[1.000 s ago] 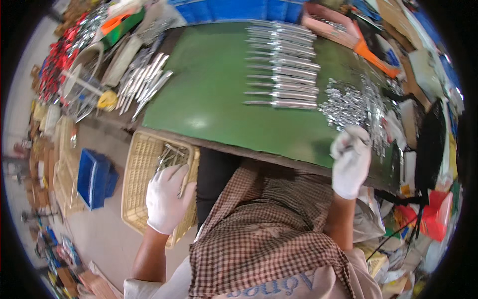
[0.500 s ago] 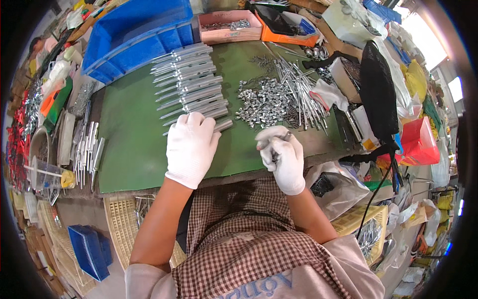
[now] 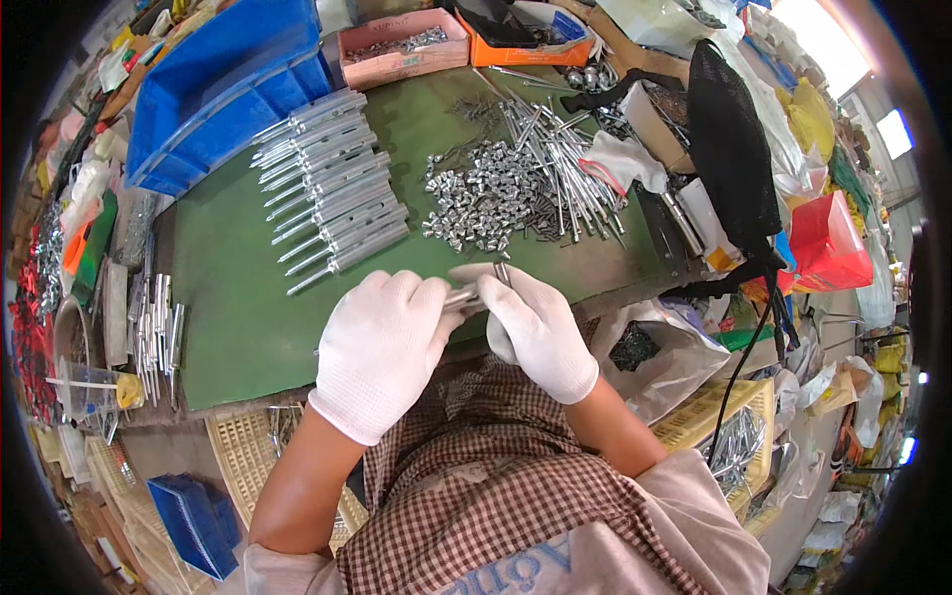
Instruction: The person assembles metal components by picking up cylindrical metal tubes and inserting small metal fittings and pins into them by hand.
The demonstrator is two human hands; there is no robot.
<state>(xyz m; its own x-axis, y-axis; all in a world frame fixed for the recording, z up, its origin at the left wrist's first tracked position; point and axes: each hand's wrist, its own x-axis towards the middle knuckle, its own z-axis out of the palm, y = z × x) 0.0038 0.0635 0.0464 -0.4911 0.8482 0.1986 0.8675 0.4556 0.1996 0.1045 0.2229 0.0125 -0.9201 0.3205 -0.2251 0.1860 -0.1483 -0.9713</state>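
Note:
My left hand [image 3: 382,347], in a white glove, is closed around a shiny metal tube [image 3: 459,298] whose end sticks out toward my right hand. My gloved right hand [image 3: 543,332] meets that end and pinches a small metal pin [image 3: 502,273] between thumb and fingers. Both hands are just above the near edge of the green work surface. Beyond the left hand lies a row of pointed metal tubes [image 3: 332,193], side by side and slanted. A heap of small shiny metal fittings [image 3: 486,193] lies past the right hand, beside long thin rods [image 3: 570,164].
A blue bin [image 3: 228,94] stands at the far left of the green mat [image 3: 223,327]. Behind are a pink box [image 3: 402,50] of small parts and an orange box [image 3: 526,45]. More metal tubes [image 3: 156,332] lie at left. A black cloth bag [image 3: 729,149] hangs at right.
My left hand has left the near end of the tube row with a tube and come toward me, meeting my right hand. The view has shifted slightly.

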